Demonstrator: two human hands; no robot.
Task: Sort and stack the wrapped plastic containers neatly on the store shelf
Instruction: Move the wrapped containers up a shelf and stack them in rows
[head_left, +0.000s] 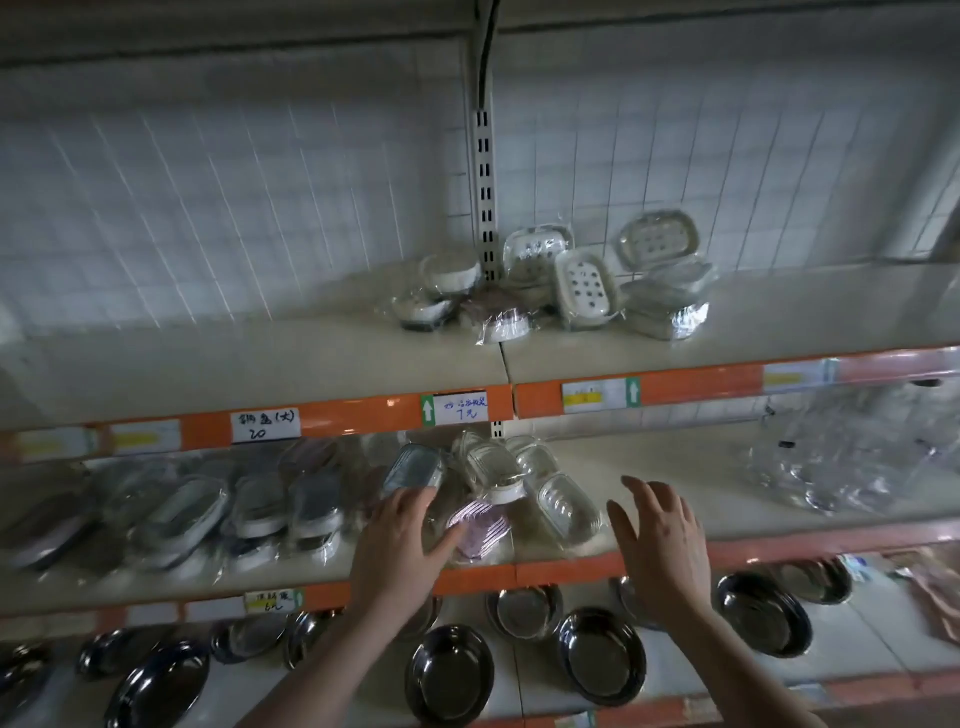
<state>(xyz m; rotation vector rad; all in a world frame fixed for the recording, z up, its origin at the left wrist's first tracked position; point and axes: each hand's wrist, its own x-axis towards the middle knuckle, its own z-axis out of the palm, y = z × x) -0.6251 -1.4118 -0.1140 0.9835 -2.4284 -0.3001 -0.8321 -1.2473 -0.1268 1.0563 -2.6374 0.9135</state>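
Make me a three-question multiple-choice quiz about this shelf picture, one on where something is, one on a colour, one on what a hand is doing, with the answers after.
1. Where do the steel bowls sit?
A. top shelf
B. middle shelf
C. bottom shelf

2. What colour is the strip along the shelf edges?
A. orange
B. green
C. blue

3. What is the right hand doing?
A. gripping a steel bowl
B. hovering open, holding nothing
C. pinching a price label

Answers:
1. C, the bowls lie on the lowest shelf, below the wrapped containers.
2. A, the strips that carry the price labels are orange.
3. B, its fingers are spread in front of the middle shelf with nothing in them, while the left hand rests on a wrapped purple container.
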